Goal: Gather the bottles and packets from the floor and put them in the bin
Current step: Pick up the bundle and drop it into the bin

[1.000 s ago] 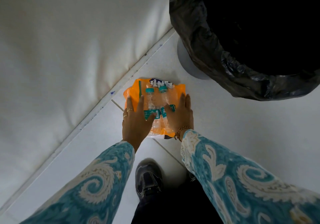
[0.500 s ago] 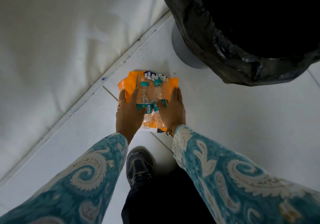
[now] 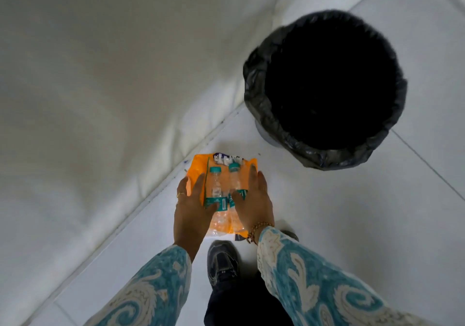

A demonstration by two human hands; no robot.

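Note:
Two clear plastic bottles with teal caps and labels, the left bottle (image 3: 216, 187) and the right bottle (image 3: 236, 178), lie side by side on an orange packet (image 3: 197, 168). My left hand (image 3: 192, 208) clasps the bundle from the left and my right hand (image 3: 254, 205) from the right, fingers along its sides. The bundle is held in front of me above the white floor. The round bin (image 3: 324, 89), lined with a black bag, stands to the upper right with its mouth open and dark.
A white wall (image 3: 100, 74) runs diagonally on the left and meets the tiled floor (image 3: 352, 212) along a skirting line. My dark shoe (image 3: 222, 265) is below the bundle. The floor to the right of my hands and below the bin is bare tile.
My view has pulled back and upward, so the whole bin mouth now shows, farther off at the upper right. Both hands keep the same clasp on the bottles and packet.

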